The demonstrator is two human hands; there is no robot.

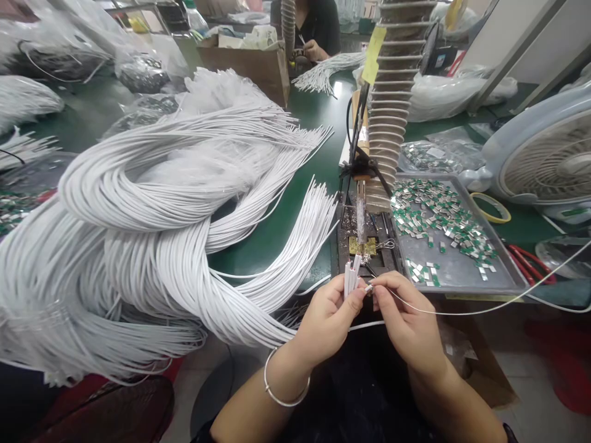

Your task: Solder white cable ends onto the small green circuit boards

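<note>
My left hand, a silver bangle on its wrist, is closed around a small bunch of white cables whose cut ends point up. Between the fingertips of both hands is a small metal connector, and my right hand pinches it. A thin white cable runs off to the right from behind my right fingers. Just beyond my fingertips, the soldering iron points tip-down over a dark stand dotted with solder bits. My fingers partly hide where cable and connector meet.
Thick bundles of white cable fill the left. On the right lie a tray of small green-and-metal connectors, a tape roll, red-handled pliers and a fan. A ribbed duct hangs above the iron. Another person's hand shows behind a cardboard box.
</note>
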